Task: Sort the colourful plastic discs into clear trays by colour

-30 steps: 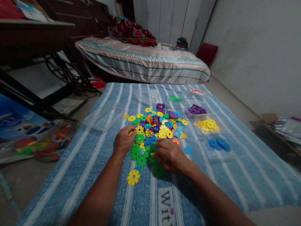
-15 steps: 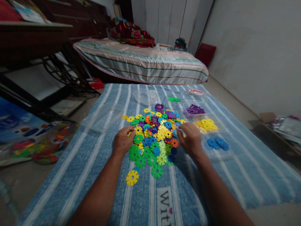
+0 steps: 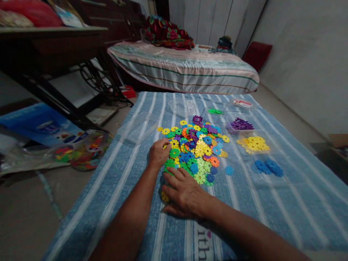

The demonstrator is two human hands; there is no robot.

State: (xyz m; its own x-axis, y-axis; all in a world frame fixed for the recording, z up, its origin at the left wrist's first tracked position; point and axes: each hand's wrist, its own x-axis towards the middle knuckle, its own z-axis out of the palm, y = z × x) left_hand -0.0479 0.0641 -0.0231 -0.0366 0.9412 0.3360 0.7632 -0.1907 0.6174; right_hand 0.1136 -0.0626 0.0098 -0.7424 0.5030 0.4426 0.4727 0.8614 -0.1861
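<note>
- We see two hands. The left hand rests curled at the left edge of one big heap of flower discs; we cannot tell if it holds one.
- The right hand lies flat and open over the near discs.
- The heap sits mid-way on the blue striped cloth.
- The discs are flat, notched, many-coloured.
- Three small sorted piles: purple, yellow, blue.
</note>
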